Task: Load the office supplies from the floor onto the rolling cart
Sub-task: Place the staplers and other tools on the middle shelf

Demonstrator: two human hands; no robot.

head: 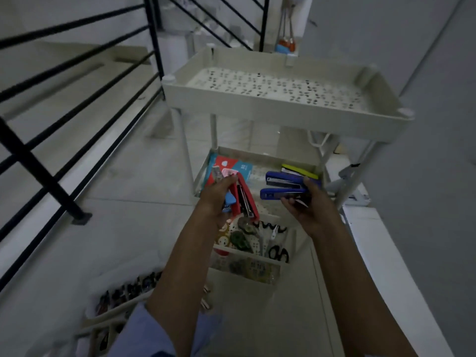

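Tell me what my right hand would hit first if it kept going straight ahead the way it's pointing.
Probably the yellow stapler on the cart's middle shelf, just beyond the blue staplers your right hand holds; depth is unclear.

**Dim landing beside a black railing**

Pale floor tiles [123,181] spread left of the hands. A black metal railing [77,81] with slanted bars runs along that side. A plain grey wall [425,73] rises on the right. Light is low and bluish.
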